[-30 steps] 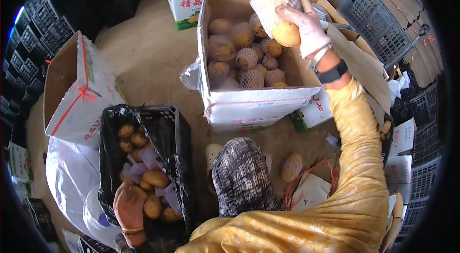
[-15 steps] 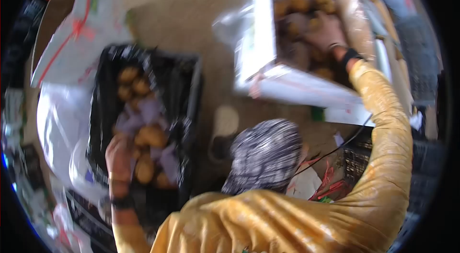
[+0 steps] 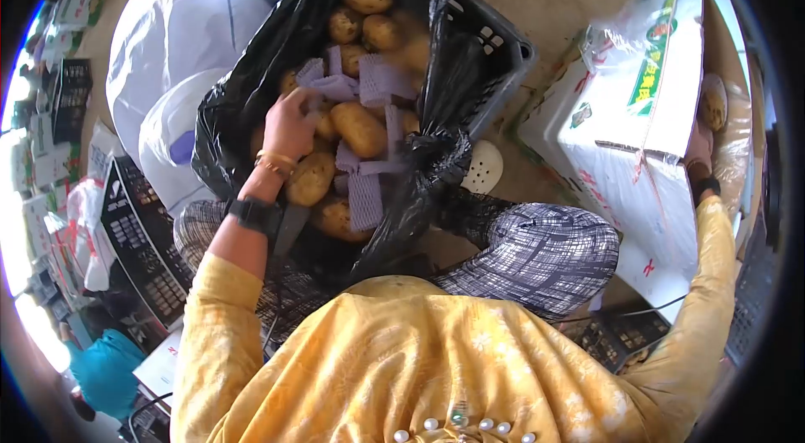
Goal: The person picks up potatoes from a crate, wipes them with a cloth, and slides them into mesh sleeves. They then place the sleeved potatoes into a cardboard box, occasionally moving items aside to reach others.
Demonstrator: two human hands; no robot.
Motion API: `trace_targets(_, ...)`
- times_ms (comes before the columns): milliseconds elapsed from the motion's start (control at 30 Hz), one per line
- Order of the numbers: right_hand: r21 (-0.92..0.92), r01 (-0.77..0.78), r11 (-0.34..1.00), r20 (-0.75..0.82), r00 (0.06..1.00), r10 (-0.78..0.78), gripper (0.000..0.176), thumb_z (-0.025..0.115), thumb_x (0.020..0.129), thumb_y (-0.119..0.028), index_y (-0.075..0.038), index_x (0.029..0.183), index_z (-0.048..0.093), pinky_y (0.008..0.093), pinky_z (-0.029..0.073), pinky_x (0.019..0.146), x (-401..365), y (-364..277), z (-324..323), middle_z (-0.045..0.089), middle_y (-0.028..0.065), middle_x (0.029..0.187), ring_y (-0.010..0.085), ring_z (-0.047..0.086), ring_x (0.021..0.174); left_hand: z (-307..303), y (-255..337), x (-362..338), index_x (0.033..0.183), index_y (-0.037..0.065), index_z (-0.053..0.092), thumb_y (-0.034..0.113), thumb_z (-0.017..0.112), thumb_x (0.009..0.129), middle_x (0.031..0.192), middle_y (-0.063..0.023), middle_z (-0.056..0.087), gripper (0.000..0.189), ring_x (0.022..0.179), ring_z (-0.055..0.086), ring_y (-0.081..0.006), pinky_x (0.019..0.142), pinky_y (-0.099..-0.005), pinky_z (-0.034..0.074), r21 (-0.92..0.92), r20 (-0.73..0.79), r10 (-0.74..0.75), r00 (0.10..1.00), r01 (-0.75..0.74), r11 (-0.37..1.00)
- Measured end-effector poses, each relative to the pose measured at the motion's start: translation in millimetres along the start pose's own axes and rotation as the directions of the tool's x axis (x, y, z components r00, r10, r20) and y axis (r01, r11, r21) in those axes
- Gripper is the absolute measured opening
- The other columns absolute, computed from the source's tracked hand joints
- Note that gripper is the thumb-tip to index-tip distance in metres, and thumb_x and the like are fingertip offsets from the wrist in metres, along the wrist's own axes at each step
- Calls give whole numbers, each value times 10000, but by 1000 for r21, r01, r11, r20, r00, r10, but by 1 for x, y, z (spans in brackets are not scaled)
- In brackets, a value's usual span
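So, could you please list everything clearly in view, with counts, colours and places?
Rectangular plastic crate: one, black, upper centre
Plastic liner bag: one, black, lining that crate
Oval potatoes: over ten, brown, mostly in the liner bag
Foam-net sleeves: several, purple, among the potatoes
Printed cardboard boxes: several, white, nearest at right
Translucent plastic sacking: count unclear, whitish, left
Perforated clog-like shoe: one, white, beside the crate
Background plastic crates: several, black, left edge
Patterned trouser legs: two, black and white, below
Cloth sleeves: two, yellow, either side
Left hand: one, bare, among the potatoes
Right hand: one, partly hidden, at a box's opening
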State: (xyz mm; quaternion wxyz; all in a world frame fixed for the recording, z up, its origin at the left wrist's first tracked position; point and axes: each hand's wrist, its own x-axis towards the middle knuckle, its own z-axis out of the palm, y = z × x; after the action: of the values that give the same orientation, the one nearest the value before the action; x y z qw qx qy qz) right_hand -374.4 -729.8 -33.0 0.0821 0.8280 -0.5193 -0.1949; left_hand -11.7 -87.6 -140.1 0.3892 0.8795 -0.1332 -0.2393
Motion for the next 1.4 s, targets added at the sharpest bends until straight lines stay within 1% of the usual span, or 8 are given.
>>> trace_targets(100,-490,300,818,-28,933,-359,667,479,905,-437,-124,1462,287,402,333,1091,27,27,4,490,293,1329,411,435,1286,10,12,23,1022,42,661,24,577,791,980,-163,662,247,960,634,-323,854,-391,510,403,-115,414,903,-339,850)
trace_targets(267,355,536,766,-668,718,-193,449,643,893,-230,6,1265,557,312,405,1019,-66,-42,-137,581,133,1272,211,548,1167,44,-35,82,967,56,686,165,706,725,935,-179,670,265,928,644,-340,818,-396,514,628,160,369,916,-383,677)
trace_targets(367,908,410,91,-360,871,-336,215,555,921,-61,6,1116,617,281,481,862,-238,-192,-182,636,89,1064,159,607,965,5,40,65,1038,25,657,201,703,743,879,-182,676,346,758,687,-305,675,-377,550,338,-327,504,800,-399,853)
trace_targets(433,774,633,-28,-371,417,-830,179,585,864,-87,10,985,674,279,491,805,-265,-274,-162,660,88,987,159,621,894,-37,77,51,1058,33,640,208,663,764,851,-184,674,342,719,672,-304,651,-367,538,136,-365,399,841,-376,917)
trace_targets(633,325,692,645,297,573,-764,458,573,827,-327,-36,1180,604,398,487,914,-301,-494,-20,629,208,1162,347,615,1071,-107,98,-92,931,27,625,205,631,747,777,-204,646,256,752,630,-399,691,-397,513,322,-559,390,732,-241,915)
trace_targets(1000,540,421,729,303,711,-635,718,745,618,-445,-25,1182,596,409,505,887,-322,-502,-15,637,247,1124,387,615,1054,-123,31,-143,850,-29,579,116,675,794,700,-41,600,182,653,537,-89,595,-270,468,35,-668,202,717,-240,970)
trace_targets(1133,840,-511,-185,-146,116,-982,510,651,801,-140,47,1256,518,286,508,824,-342,-441,-56,628,103,1120,151,618,940,-115,48,-143,844,5,578,151,682,746,714,-180,608,204,653,617,-348,609,-368,486,146,-752,226,619,-178,973)
trace_targets(1400,825,-18,-564,-455,572,-683,711,742,770,-43,7,1395,406,263,437,966,-401,-356,-73,511,80,1299,128,507,1122,-43,85,-152,1109,-34,640,60,680,756,1078,-160,672,368,914,669,-210,839,-281,511,-316,-484,419,768,-600,735)
